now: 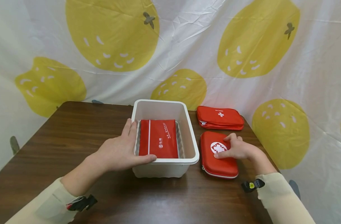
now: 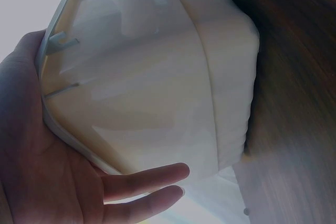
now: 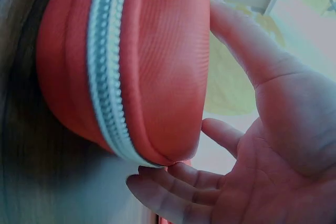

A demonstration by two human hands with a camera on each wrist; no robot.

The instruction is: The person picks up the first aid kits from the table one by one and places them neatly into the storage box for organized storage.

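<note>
At centre frame, your left hand (image 1: 118, 152) rests, fingers extended, against the white tub (image 1: 160, 170); right of centre, your right hand (image 1: 238, 148) grips the red zipped case (image 1: 216, 165).

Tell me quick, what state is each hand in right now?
Left hand: open, fingers straight, resting at the rim of the white bin.
Right hand: holding the nearer red zip case, thumb on top.
</note>
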